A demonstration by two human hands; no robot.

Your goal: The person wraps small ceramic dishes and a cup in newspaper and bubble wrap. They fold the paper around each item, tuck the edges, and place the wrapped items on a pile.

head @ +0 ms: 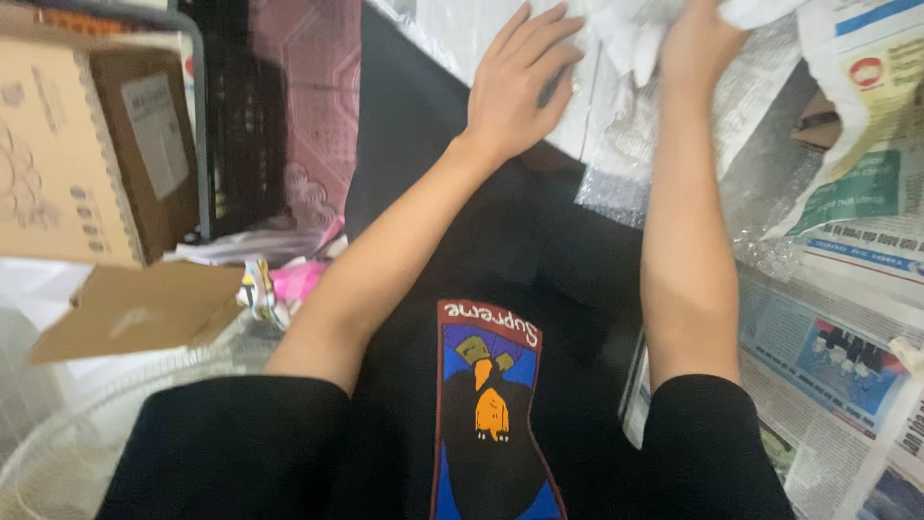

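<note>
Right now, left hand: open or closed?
Open. The left hand lies flat with fingers spread on the white wrapping paper; it grips nothing.

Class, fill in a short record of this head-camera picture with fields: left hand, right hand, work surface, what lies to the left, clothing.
left hand: left hand open, fingers spread, palm down on clear plastic wrap
right hand: right hand gripping crumpled white paper, fingers hidden
work surface: newspaper sheets with bubble wrap lying on them
what lies to the left: cardboard box, black crate, torn cardboard flap
clothing: black T-shirt with a coloured print
</note>
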